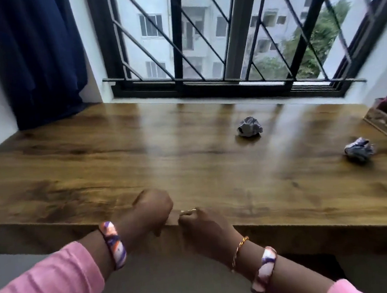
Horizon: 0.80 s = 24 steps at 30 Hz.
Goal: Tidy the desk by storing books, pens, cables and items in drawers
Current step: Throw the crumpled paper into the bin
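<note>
While blurred by motion, both hands at the near desk point(79, 168) edge, close together at 6 o'clock of the picture. Left hand point(152, 211) curled into a fist, knuckles up, lower fingers dipping over the edge; nothing seen inside the fist. Right hand point(201, 228) just at 3 o'clock of the left, nearly touching it, fingers bent over the edge and down its front face. Possibly gripping the edge or something under it, but too smeared and hidden to tell. Gold ring point(189, 212) on a right finger, right at the edge line. Patterned band point(113, 244) on the left wrist, similar band point(265, 269) on the right, thin gold bangle point(238, 250) just ahead of it. Pink sleeves point(44, 282) on both forearms.

Two crumpled paper balls on the wood, well apart from the hands: paper ball point(249, 126) at 1 o'clock from the hands, toward the window; second ball point(358, 149) at 2 o'clock, nearer the right side. Pen holder point(385, 117) at 3 o'clock of the picture, cut by the frame, with pens sticking up from it, near the second ball but not touching. Barred window point(226, 41) at 12 o'clock behind the desk, blue curtain point(39, 58) at 10 o'clock, its hem reaching the desk's far left corner. Dark gap below the desk at 5 o'clock.
</note>
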{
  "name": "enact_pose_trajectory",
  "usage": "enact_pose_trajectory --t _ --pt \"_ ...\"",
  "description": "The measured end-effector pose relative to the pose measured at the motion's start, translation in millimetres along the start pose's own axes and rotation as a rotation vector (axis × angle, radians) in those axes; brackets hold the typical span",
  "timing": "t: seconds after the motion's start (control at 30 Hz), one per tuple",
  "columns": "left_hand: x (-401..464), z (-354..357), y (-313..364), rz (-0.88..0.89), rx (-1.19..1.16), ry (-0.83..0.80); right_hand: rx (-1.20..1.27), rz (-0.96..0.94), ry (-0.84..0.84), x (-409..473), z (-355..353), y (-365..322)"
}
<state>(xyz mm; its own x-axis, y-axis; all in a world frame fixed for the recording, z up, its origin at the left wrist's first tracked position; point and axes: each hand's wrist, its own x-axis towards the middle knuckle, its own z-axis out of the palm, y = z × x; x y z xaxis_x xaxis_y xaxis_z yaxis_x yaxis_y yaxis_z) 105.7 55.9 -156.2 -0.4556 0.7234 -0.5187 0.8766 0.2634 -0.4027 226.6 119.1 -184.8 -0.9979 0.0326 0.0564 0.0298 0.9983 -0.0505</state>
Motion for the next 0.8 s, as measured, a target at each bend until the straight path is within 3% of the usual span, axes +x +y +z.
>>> enact_pose_trajectory --t 0.1,0.27,0.43,0.53,0.63,0.8 --pt "22 -51 4 0.096 -0.113 -0.055 0.206 0.308 -0.003 -31 -10 48" --pt "104 -129 33 0.149 -0.451 0.213 0.109 0.654 0.414 -82 -11 173" --pt "195 -190 62 -0.069 -0.713 0.392 -0.073 1.012 0.481 -112 -17 318" --pt "240 -205 63 -0.208 -0.845 0.417 0.007 1.17 0.442 -119 -17 375" --pt "262 -209 66 -0.23 -0.934 0.488 0.128 1.177 0.382 -110 -20 407" --pt "244 -205 55 -0.217 -1.042 0.654 0.227 0.903 0.475 -64 -23 403"
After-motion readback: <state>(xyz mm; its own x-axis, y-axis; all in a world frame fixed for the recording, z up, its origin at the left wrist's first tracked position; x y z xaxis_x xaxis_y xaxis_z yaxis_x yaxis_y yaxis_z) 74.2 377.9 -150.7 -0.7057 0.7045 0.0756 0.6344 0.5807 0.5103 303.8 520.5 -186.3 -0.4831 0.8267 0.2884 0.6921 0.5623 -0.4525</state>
